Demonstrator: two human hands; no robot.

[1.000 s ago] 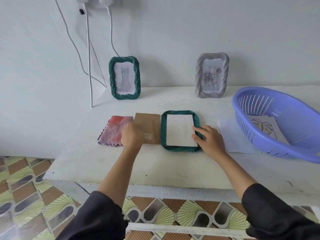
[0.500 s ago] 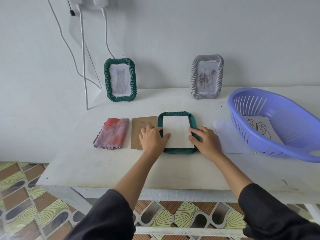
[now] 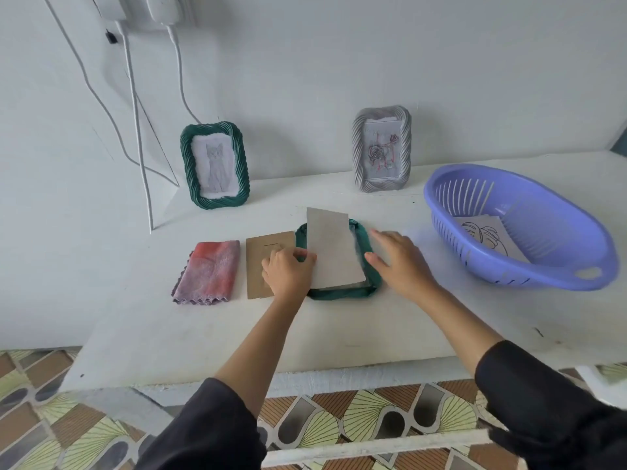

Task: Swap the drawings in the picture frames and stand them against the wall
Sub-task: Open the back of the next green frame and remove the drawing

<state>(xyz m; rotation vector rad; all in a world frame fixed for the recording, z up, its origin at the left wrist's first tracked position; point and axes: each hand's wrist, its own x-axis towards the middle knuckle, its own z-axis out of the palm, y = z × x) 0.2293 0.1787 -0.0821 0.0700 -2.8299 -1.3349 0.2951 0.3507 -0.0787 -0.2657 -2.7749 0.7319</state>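
Note:
A green frame (image 3: 342, 292) lies face down in the middle of the white table. My left hand (image 3: 286, 273) pinches the left edge of a white sheet (image 3: 332, 249) and tilts it up out of that frame. My right hand (image 3: 400, 262) hovers over the frame's right side with fingers spread, holding nothing. A brown backing board (image 3: 263, 256) lies flat just left of the frame, partly under my left hand. Against the wall stand a green frame with a cat drawing (image 3: 214, 166) and a grey frame with a rose drawing (image 3: 381, 149).
A pink-purple cloth (image 3: 208, 271) lies left of the board. A purple basket (image 3: 529, 228) at the right holds a leaf drawing (image 3: 488, 235). White cables (image 3: 135, 130) hang down the wall at left. The table edge (image 3: 271, 378) runs in front, tiled floor below.
My left hand moved from the backing board to the sheet and lifted its far end out of the frame. My right hand came off the frame's edge and opened.

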